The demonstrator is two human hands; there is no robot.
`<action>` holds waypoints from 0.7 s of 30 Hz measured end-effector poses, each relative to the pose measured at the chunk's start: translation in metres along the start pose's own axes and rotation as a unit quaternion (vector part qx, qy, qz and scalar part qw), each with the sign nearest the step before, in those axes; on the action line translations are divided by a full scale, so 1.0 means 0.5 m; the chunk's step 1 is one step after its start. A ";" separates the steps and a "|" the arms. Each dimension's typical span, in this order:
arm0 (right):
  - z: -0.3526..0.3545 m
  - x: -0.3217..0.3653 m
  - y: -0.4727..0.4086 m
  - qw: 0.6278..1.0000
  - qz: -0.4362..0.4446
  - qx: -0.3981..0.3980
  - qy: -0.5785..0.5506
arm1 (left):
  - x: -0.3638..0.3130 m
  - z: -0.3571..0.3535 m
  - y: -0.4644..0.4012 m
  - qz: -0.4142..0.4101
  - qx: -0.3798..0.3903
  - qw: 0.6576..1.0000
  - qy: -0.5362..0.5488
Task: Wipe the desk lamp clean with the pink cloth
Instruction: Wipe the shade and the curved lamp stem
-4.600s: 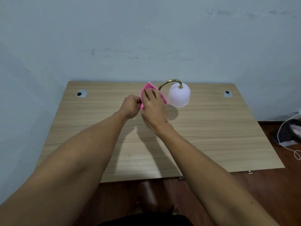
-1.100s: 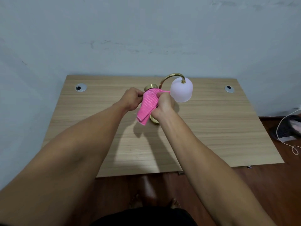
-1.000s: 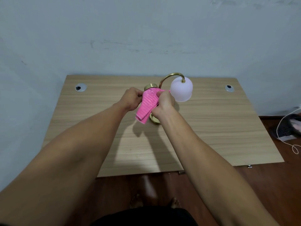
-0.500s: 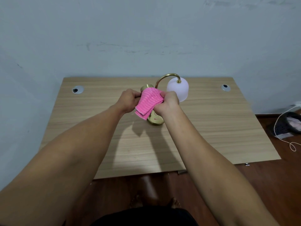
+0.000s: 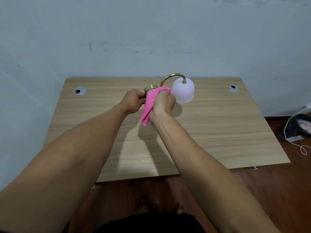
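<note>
Presently, item: lamp [image 5: 182, 90], steadied on the desk [image 5: 218, 125] by the left hand [image 5: 133, 102], fingers curled at its brass part. Cloth [image 5: 149, 105] is bunched in the clenched right hand [image 5: 162, 105], beside the shade. Short strokes and light pressure are advised, so tipping is avoided.

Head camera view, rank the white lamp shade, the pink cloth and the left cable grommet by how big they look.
1. white lamp shade
2. pink cloth, partly hidden by the right hand, so close to the shade
3. left cable grommet
</note>
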State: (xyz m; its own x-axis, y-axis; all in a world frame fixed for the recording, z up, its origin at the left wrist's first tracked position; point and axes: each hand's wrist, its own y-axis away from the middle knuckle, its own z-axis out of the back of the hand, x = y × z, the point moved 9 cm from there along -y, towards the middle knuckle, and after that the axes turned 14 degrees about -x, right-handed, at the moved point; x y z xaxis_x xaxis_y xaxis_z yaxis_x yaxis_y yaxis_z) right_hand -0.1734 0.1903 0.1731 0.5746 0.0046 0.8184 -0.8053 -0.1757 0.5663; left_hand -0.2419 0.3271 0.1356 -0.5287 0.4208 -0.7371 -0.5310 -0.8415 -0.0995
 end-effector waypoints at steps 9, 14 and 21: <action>-0.030 -0.013 -0.003 0.964 0.195 0.090 0.154 | 0.002 -0.002 0.000 -0.008 0.006 1.000 -0.003; -0.005 -0.004 -0.049 0.992 0.108 0.017 0.069 | 0.008 -0.006 -0.008 -0.013 0.008 1.000 -0.005; -0.044 0.011 0.032 0.900 0.338 0.113 0.249 | -0.011 0.002 0.001 -0.045 0.012 0.999 -0.005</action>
State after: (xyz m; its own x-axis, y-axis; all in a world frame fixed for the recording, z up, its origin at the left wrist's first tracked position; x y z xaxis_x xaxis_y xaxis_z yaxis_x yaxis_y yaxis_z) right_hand -0.1866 0.2091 0.1888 -0.2185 0.2517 0.9428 -0.8638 -0.4993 -0.0669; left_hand -0.2400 0.3247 0.1404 -0.4858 0.4974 -0.7187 -0.5915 -0.7925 -0.1486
